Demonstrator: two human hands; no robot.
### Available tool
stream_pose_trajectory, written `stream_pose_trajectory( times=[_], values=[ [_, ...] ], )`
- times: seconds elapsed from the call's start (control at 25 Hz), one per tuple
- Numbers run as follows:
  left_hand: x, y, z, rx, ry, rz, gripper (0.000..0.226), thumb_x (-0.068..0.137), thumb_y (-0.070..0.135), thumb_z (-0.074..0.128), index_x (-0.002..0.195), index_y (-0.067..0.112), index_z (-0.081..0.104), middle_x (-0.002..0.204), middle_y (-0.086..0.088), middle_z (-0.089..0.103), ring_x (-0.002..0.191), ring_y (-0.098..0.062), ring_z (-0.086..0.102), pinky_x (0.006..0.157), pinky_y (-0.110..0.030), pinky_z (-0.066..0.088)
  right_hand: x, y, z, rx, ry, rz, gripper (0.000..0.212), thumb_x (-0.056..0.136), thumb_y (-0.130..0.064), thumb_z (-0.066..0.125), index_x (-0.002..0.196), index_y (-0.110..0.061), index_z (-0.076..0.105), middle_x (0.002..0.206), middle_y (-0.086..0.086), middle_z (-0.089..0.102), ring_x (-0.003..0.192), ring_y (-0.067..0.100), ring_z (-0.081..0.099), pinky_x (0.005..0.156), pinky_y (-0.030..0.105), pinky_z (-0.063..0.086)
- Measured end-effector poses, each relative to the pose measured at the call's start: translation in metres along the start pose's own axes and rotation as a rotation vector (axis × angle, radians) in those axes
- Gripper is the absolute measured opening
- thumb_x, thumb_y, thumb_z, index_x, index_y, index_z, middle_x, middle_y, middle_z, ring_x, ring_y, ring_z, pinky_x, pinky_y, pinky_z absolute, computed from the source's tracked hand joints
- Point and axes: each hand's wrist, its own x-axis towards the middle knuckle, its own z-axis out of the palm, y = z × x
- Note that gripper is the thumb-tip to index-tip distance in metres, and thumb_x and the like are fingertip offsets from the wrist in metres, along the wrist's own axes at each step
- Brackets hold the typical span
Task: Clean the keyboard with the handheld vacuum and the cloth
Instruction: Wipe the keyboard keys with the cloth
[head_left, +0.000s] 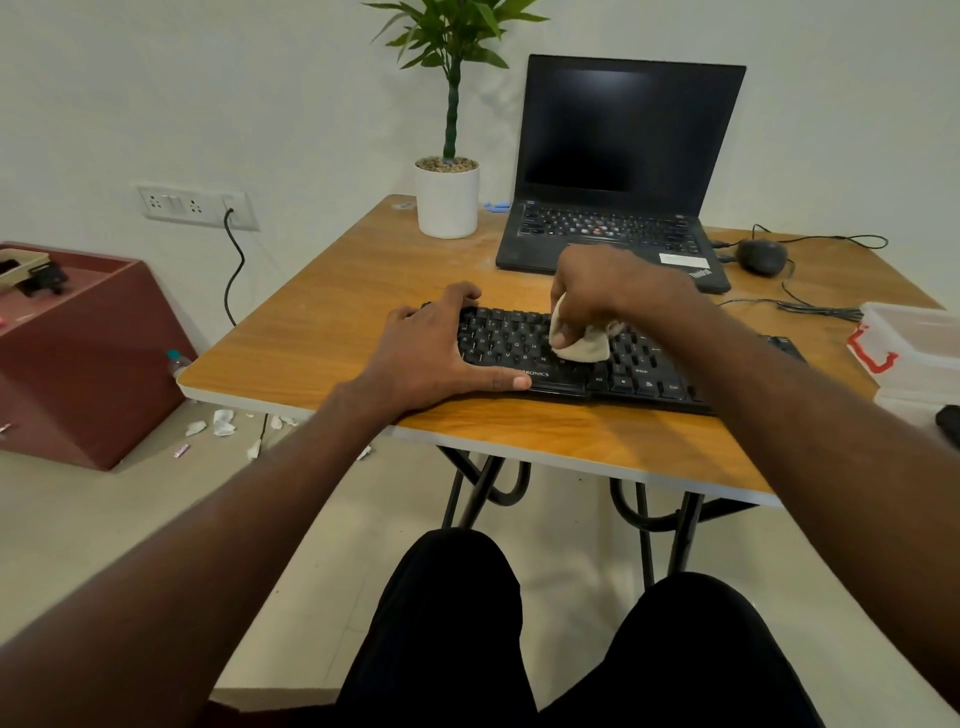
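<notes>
A black keyboard (639, 371) lies across the near part of the wooden table (322, 332). My left hand (431, 353) clasps the keyboard's left end, thumb along its front edge and fingers over the back edge. My right hand (602, 296) is bunched around a cream cloth (584, 343), which presses on the keys near the keyboard's middle. My right forearm hides the keyboard's right part. A dark object (949, 423) pokes in at the right edge; I cannot tell whether it is the handheld vacuum.
Behind the keyboard stands an open black laptop (618, 171), with a potted plant (447, 195) to its left and a wired mouse (762, 256) to its right. A clear plastic box (914, 353) sits at the table's right. A maroon cabinet (78, 353) and paper scraps are on the floor at left.
</notes>
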Motion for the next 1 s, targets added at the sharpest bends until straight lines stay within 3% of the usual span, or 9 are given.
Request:
stream_pose_trajectory(
  times=[0.2, 0.32, 0.4, 0.56, 0.64, 0.84, 0.92, 1.0],
  values=[
    [-0.001, 0.000, 0.000, 0.021, 0.005, 0.006, 0.124, 0.055, 0.108, 0.053, 0.150, 0.032, 0.033, 0.147, 0.007, 0.057, 0.131, -0.014, 0.057, 0.122, -0.051, 0.029, -0.005, -0.016, 0.010, 0.166, -0.048, -0.099, 0.030, 0.075, -0.020, 0.089, 0.103, -0.018, 0.076, 0.101, 0.002, 0.076, 0.093, 0.020, 0.071, 0.064, 0.028, 0.056],
    [-0.001, 0.001, 0.001, 0.024, 0.011, 0.003, 0.120, 0.058, 0.106, 0.054, 0.150, 0.032, 0.035, 0.144, 0.006, 0.059, 0.129, -0.015, 0.058, 0.123, -0.051, 0.028, -0.004, -0.002, 0.001, 0.016, -0.040, 0.051, 0.044, 0.077, -0.021, 0.087, 0.116, -0.009, 0.070, 0.099, 0.005, 0.069, 0.098, 0.026, 0.066, 0.086, 0.042, 0.058],
    [-0.001, 0.001, 0.000, 0.024, 0.003, 0.005, 0.118, 0.059, 0.105, 0.054, 0.149, 0.031, 0.036, 0.142, 0.005, 0.060, 0.128, -0.015, 0.058, 0.123, -0.050, 0.028, -0.003, 0.009, -0.007, -0.066, -0.035, 0.140, 0.049, 0.075, -0.022, 0.088, 0.118, -0.007, 0.068, 0.097, 0.006, 0.067, 0.098, 0.027, 0.065, 0.091, 0.047, 0.057],
    [-0.001, 0.002, 0.000, 0.032, 0.006, 0.009, 0.113, 0.061, 0.104, 0.054, 0.147, 0.031, 0.039, 0.137, 0.007, 0.062, 0.124, -0.015, 0.059, 0.121, -0.050, 0.030, -0.002, 0.006, -0.005, 0.194, -0.017, 0.010, 0.033, 0.079, -0.011, 0.084, 0.111, -0.009, 0.075, 0.093, 0.002, 0.073, 0.086, 0.019, 0.069, 0.059, 0.025, 0.049],
    [-0.001, 0.002, 0.001, 0.046, 0.006, 0.008, 0.114, 0.060, 0.106, 0.050, 0.146, 0.031, 0.040, 0.136, 0.007, 0.062, 0.123, -0.015, 0.060, 0.120, -0.050, 0.031, -0.003, 0.000, -0.001, 0.298, -0.042, 0.008, 0.026, 0.081, -0.010, 0.082, 0.107, -0.010, 0.077, 0.092, 0.003, 0.076, 0.079, 0.016, 0.068, 0.056, 0.024, 0.048],
    [-0.001, 0.001, 0.001, 0.041, -0.006, 0.008, 0.112, 0.061, 0.105, 0.051, 0.145, 0.032, 0.040, 0.138, 0.007, 0.061, 0.123, -0.014, 0.059, 0.121, -0.048, 0.029, 0.000, 0.030, -0.009, -0.079, 0.017, 0.201, 0.037, 0.078, -0.016, 0.084, 0.110, -0.006, 0.068, 0.095, 0.007, 0.068, 0.095, 0.026, 0.065, 0.092, 0.046, 0.055],
    [-0.001, 0.001, 0.001, 0.037, -0.003, 0.014, 0.112, 0.061, 0.105, 0.050, 0.145, 0.032, 0.040, 0.138, 0.007, 0.061, 0.123, -0.015, 0.059, 0.121, -0.048, 0.029, -0.004, 0.041, -0.012, -0.160, 0.048, 0.223, 0.038, 0.076, -0.013, 0.085, 0.109, -0.007, 0.066, 0.097, 0.008, 0.067, 0.095, 0.028, 0.064, 0.093, 0.050, 0.056],
    [-0.001, 0.003, 0.000, 0.035, -0.006, 0.013, 0.112, 0.060, 0.105, 0.050, 0.145, 0.032, 0.040, 0.137, 0.007, 0.061, 0.123, -0.015, 0.059, 0.120, -0.047, 0.029, -0.006, 0.039, -0.013, -0.059, 0.047, 0.112, 0.036, 0.076, -0.011, 0.085, 0.109, -0.010, 0.071, 0.100, 0.006, 0.071, 0.095, 0.026, 0.066, 0.083, 0.042, 0.057]
  ],
)
